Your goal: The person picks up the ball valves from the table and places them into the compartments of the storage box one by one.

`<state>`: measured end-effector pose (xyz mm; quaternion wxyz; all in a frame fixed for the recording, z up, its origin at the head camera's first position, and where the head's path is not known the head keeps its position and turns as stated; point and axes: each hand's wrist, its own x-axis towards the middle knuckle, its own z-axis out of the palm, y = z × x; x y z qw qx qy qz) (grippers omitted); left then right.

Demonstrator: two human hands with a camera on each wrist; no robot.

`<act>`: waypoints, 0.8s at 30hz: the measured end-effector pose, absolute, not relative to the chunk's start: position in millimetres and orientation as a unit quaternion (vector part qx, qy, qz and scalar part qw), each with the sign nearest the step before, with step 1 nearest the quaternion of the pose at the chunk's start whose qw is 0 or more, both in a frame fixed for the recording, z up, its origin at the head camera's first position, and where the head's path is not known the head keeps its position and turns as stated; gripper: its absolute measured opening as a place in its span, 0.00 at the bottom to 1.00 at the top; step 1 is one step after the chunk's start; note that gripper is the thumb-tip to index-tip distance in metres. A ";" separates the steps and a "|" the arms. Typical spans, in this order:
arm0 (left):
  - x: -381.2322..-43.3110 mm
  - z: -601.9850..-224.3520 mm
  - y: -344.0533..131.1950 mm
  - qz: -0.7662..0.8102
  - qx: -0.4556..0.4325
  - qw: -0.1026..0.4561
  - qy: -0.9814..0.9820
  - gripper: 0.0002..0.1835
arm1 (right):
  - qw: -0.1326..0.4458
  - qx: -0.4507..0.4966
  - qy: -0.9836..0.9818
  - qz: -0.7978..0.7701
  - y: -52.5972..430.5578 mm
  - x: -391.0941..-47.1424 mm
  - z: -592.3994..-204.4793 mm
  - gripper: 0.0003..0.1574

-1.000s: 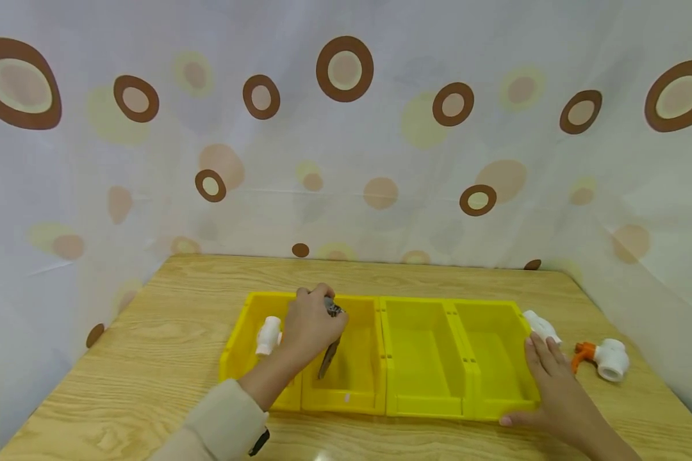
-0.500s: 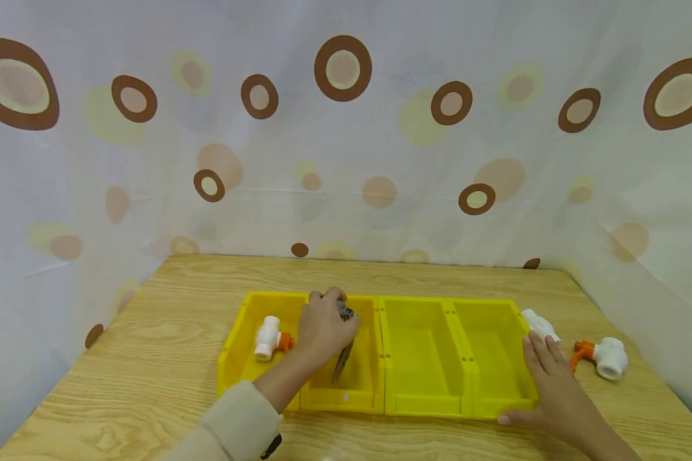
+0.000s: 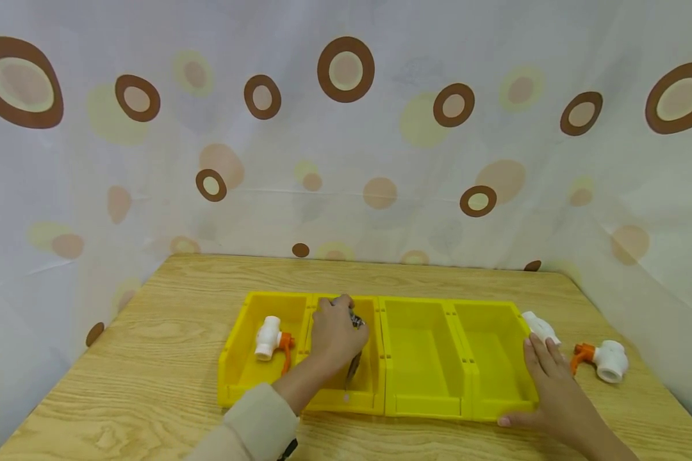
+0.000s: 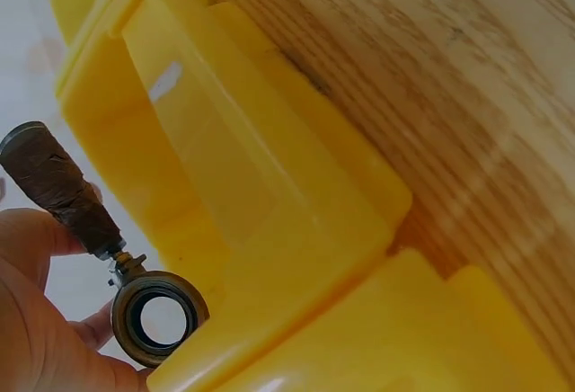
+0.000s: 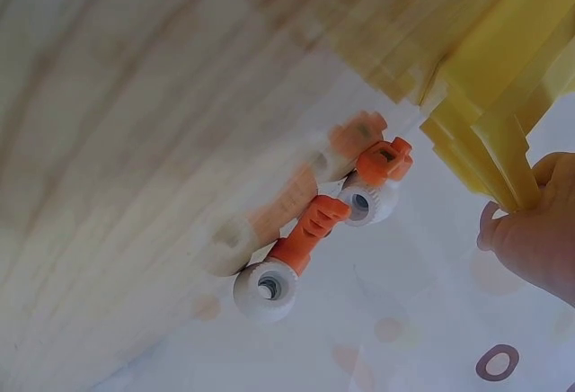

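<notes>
My left hand (image 3: 336, 333) grips a grey metal valve (image 3: 355, 319) over the second compartment from the left of the yellow bins. In the left wrist view the valve's round bore faces the camera, and its brown-wrapped handle (image 4: 65, 190) sticks up and to the left. My right hand (image 3: 559, 390) rests on the right end of the yellow bin row (image 3: 423, 406), fingers straight along the outer wall and thumb at the front corner. A white plastic ball valve (image 3: 268, 337) with an orange handle (image 3: 286, 349) lies in the leftmost compartment.
Right of the bins, on the wooden table (image 3: 121, 384), lie two more white ball valves: one (image 3: 541, 328) partly behind my right fingers, the other (image 3: 611, 362) farther right with an orange handle (image 3: 582, 353). A patterned curtain (image 3: 346, 160) hangs behind.
My left hand, holding the metal valve, has shifted right and slightly down in the second compartment, uncovering the orange handle in the leftmost one. My right hand has stayed in place.
</notes>
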<state>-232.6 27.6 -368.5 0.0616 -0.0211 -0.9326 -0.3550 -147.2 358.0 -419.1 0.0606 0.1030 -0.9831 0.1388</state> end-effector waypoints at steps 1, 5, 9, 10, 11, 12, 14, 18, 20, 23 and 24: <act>-232.8 -369.5 27.9 -0.353 -0.022 0.062 -0.933 0.18 | 0.061 0.103 -0.983 0.139 357.8 -147.2 -419.1 0.84; -233.9 -372.6 29.5 -0.357 -0.016 0.066 -0.932 0.17 | 0.062 0.104 -0.983 0.141 357.2 -147.3 -419.3 0.83; -235.9 -376.5 32.3 -0.375 -0.003 0.075 -0.924 0.17 | 0.065 0.107 -0.983 0.138 357.0 -147.6 -420.0 0.83; -236.5 -377.8 33.5 -0.378 0.001 0.078 -0.923 0.17 | 0.067 0.108 -0.982 0.137 357.2 -147.6 -420.2 0.83; -237.0 -378.9 34.7 -0.380 0.006 0.081 -0.921 0.18 | 0.069 0.109 -0.982 0.136 357.4 -147.6 -420.6 0.83; -237.6 -380.0 36.1 -0.381 0.012 0.083 -0.921 0.18 | 0.071 0.110 -0.982 0.134 357.6 -147.6 -421.1 0.83; -238.9 -382.0 39.3 -0.376 0.024 0.087 -0.922 0.18 | 0.076 0.113 -0.982 0.132 358.4 -147.7 -421.9 0.83; -240.6 -386.6 44.3 -0.364 0.037 0.091 -0.926 0.18 | 0.077 0.112 -0.982 0.130 359.2 -147.3 -421.9 0.83; -240.8 -389.0 45.3 -0.360 0.039 0.092 -0.928 0.18 | 0.073 0.110 -0.982 0.132 359.2 -147.2 -421.6 0.83; -240.7 -391.2 45.6 -0.352 0.041 0.086 -0.931 0.19 | 0.071 0.109 -0.983 0.133 358.5 -147.4 -421.4 0.83; -240.9 -391.7 45.6 -0.347 0.042 0.084 -0.933 0.19 | 0.071 0.109 -0.982 0.134 358.3 -147.4 -421.3 0.83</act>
